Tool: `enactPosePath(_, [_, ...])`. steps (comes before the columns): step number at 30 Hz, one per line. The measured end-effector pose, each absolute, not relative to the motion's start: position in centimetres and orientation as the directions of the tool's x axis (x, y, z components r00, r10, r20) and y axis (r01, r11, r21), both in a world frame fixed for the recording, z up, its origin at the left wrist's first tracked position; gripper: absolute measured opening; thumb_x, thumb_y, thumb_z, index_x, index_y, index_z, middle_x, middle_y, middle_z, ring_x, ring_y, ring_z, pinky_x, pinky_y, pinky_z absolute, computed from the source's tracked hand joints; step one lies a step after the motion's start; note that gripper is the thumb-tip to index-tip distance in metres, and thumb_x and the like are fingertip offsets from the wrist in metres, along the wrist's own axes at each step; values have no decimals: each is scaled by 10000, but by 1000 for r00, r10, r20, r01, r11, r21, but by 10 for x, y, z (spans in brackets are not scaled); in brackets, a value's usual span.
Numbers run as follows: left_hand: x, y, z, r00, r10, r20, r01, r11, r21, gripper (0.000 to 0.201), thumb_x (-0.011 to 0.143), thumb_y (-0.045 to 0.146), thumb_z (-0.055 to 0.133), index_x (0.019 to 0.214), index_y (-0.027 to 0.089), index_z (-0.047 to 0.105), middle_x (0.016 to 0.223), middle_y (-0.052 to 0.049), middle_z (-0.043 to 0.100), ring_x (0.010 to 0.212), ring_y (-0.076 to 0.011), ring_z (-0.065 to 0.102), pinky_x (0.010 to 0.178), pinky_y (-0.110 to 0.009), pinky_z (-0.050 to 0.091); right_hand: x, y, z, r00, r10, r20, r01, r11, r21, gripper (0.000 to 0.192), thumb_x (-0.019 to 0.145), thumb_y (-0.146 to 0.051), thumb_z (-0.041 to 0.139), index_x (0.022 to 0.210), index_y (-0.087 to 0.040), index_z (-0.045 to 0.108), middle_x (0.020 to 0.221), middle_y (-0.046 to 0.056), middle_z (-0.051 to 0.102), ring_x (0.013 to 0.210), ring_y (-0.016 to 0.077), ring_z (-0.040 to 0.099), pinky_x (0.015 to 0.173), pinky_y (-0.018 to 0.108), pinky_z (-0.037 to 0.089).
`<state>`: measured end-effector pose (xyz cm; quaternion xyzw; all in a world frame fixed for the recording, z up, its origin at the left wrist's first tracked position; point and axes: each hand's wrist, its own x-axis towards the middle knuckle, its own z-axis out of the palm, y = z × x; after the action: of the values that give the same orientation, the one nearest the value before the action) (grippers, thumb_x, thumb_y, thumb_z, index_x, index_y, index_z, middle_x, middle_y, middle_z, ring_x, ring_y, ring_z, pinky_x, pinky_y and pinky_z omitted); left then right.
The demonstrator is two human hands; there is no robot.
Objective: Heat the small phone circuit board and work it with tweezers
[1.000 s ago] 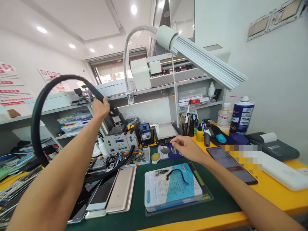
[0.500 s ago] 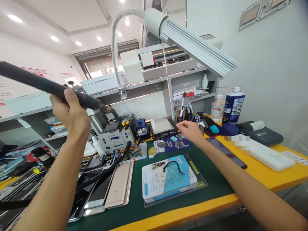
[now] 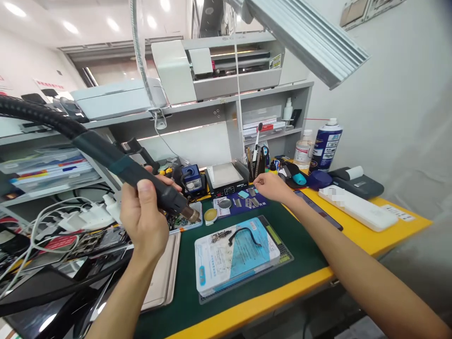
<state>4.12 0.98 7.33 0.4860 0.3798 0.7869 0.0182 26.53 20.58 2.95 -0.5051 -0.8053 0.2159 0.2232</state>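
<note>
Lowered since earlier: hot-air handle (image 3: 141, 176) over worktop (image 3: 307, 254) | left hand (image 3: 146, 219) clamped on handle | right hand (image 3: 273, 186) loosely open, empty, over stencil card (image 3: 243, 203) | risk: nozzle (image 3: 191, 215) scorching parts tray (image 3: 181, 221) just beneath

The left hand (image 3: 144, 219) has brought the hot-air wand (image 3: 141, 176) down from overhead toward the bench.
</note>
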Motion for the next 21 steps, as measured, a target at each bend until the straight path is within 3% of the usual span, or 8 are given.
enactPosePath(9, [48,8,55,-561,567,604,159,-642,750,363,969,510,600,1166,205,596,885,-31,639,732,-187,675,618,-340,631,254,200,24,-372,923,98,772,366,-519,208,977,-348,668,981,-143,704,1031,61,717,997,208,684,924,425,556])
enactPosePath(12, [49,6,55,-568,559,604,152,-650,745,339,979,501,584,1142,204,598,874,-29,635,703,-182,663,567,-334,625,255,200,26,-313,943,115,761,321,-564,210,982,-347,663,987,-141,701,1011,58,714,958,196,687,885,404,572])
enactPosePath(18, [47,2,55,-584,471,661,223,-690,689,339,981,518,572,1081,194,570,865,-27,629,682,-171,647,548,-320,597,270,206,51,-153,977,147,665,212,-716,276,1033,-381,587,1061,-119,668,897,34,690,679,114,650,601,253,562])
enactPosePath(21, [48,1,53,-586,421,692,263,-709,654,338,993,523,549,1081,196,556,853,-23,620,675,-166,634,560,-318,576,273,216,74,-63,977,203,664,193,-723,294,1039,-387,575,1146,-123,645,931,40,681,667,108,637,576,241,551])
